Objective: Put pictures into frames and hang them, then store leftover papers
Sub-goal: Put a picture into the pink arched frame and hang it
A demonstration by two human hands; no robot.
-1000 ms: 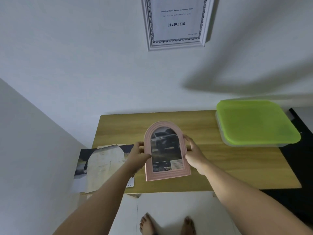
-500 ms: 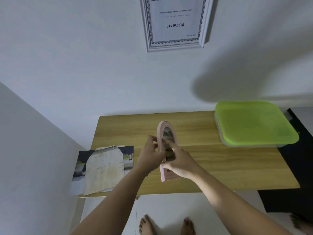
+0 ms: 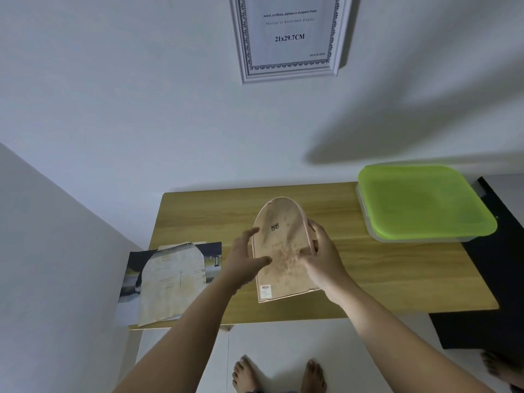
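An arched pink picture frame (image 3: 279,251) is held above the wooden table (image 3: 397,273) with its brown backing board toward me; a small metal hanger sits near its top. My right hand (image 3: 320,258) grips the frame's right edge. Spread-fingered, my left hand (image 3: 246,260) touches the left side of the backing. The picture side is hidden. A white rectangular frame (image 3: 289,38) hangs on the wall above.
Leftover papers (image 3: 170,282), an arch-cut sheet over a dark photo, lie on the table's left end and overhang its edge. A clear box with a green lid (image 3: 422,202) stands at the back right. A dark object (image 3: 493,279) is beside the table's right end. Bare feet below.
The pink frame has been turned round from picture side to back side. My right hand moved to its right edge and my left hand opened against the backing.
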